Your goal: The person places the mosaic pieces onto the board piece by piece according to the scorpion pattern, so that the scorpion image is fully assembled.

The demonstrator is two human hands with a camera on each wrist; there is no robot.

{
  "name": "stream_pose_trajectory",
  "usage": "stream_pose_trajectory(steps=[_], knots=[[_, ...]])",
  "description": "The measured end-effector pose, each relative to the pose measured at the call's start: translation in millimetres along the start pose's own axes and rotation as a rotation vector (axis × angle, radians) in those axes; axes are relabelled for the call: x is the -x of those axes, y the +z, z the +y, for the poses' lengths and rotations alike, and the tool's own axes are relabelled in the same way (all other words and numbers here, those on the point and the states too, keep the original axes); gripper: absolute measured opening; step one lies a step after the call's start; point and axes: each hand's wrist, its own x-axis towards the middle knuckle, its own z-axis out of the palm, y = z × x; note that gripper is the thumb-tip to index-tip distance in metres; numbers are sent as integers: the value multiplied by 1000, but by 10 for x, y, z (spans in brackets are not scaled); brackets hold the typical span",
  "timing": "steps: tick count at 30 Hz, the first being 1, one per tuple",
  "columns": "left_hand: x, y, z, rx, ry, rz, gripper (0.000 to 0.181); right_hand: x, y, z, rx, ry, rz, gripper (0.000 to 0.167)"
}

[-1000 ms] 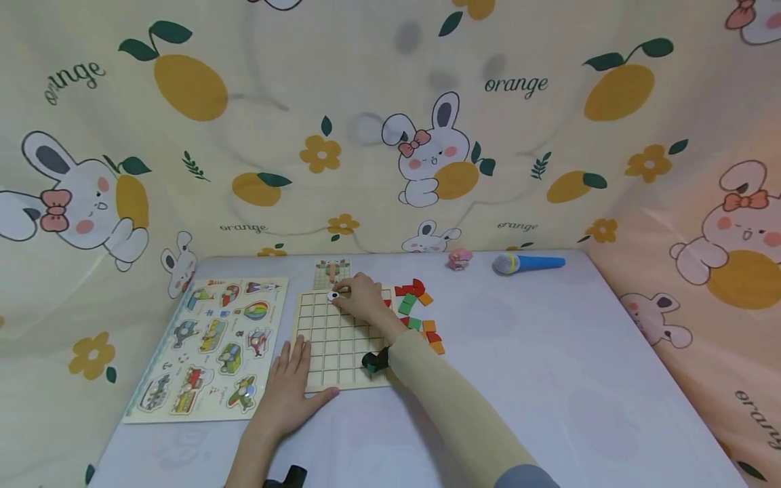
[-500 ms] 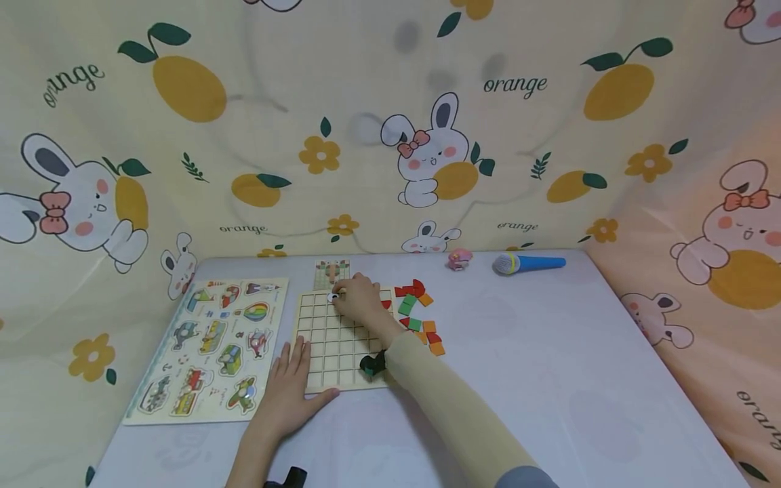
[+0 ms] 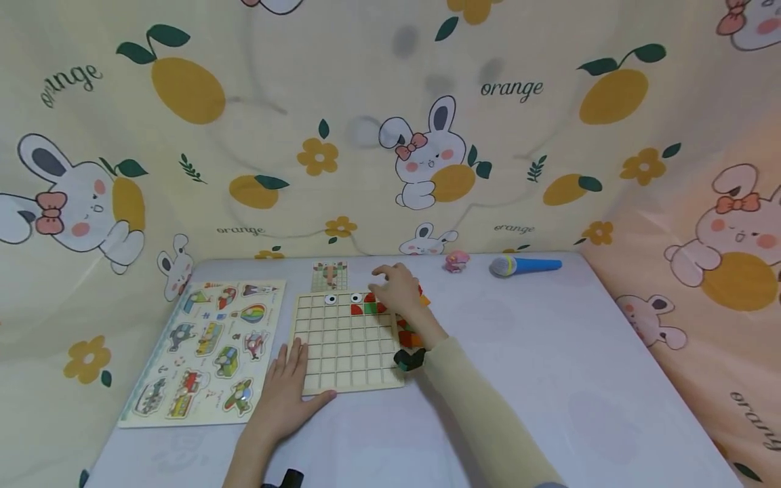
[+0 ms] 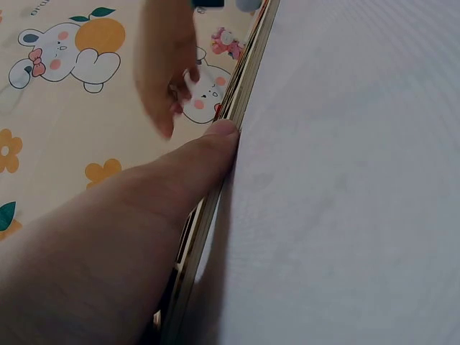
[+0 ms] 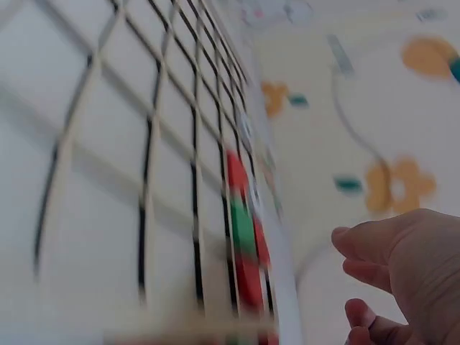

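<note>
A wooden grid board [image 3: 348, 346] lies on the table. My left hand [image 3: 283, 400] rests at its lower left corner with fingers spread; in the left wrist view the thumb [image 4: 208, 147] touches the board's edge. Two round eye pieces, one at left [image 3: 331, 299] and one at right [image 3: 356, 298], sit in the top row, with red and green pieces [image 3: 369, 308] near the right one. Above the board's upper right corner hovers my right hand [image 3: 399, 291], fingers bent loosely and nothing seen between them; the right wrist view shows this hand [image 5: 410, 266] beside the board.
Loose red and orange pieces [image 3: 409, 337] lie right of the board, partly behind the right hand. A small pattern card [image 3: 329, 276] is behind the board, a vehicle picture board [image 3: 210, 352] left. Farther back are a pink toy [image 3: 456, 261] and a toy microphone [image 3: 526, 266].
My right hand has moved right, away from the left eye piece, which now lies uncovered in the top row. The right eye piece and nearby coloured pieces have come into view. My left hand stays put.
</note>
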Motion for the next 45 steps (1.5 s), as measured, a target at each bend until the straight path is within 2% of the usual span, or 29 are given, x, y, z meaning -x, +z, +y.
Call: stream_pose_trajectory(steps=[7, 11, 15, 23, 28, 37, 45], knots=[[2, -27, -1, 0, -7, 0, 119, 54, -349, 583, -99, 142, 44, 35], [5, -26, 18, 13, -6, -7, 119, 93, -424, 870, -118, 197, -5, 33], [10, -24, 28, 12, -3, -4, 119, 97, -439, 1020, -139, 202, -43, 32], [14, -41, 34, 20, 0, 1, 119, 12, -381, 1073, -119, 201, -7, 29], [17, -42, 40, 20, 4, -3, 119, -17, -358, 1056, -94, 209, -9, 33], [22, -53, 31, 29, 1, -9, 119, -67, -324, 984, -8, 184, -23, 36], [10, -36, 31, 31, -2, -10, 120, -94, -277, 981, 56, 134, 9, 32]])
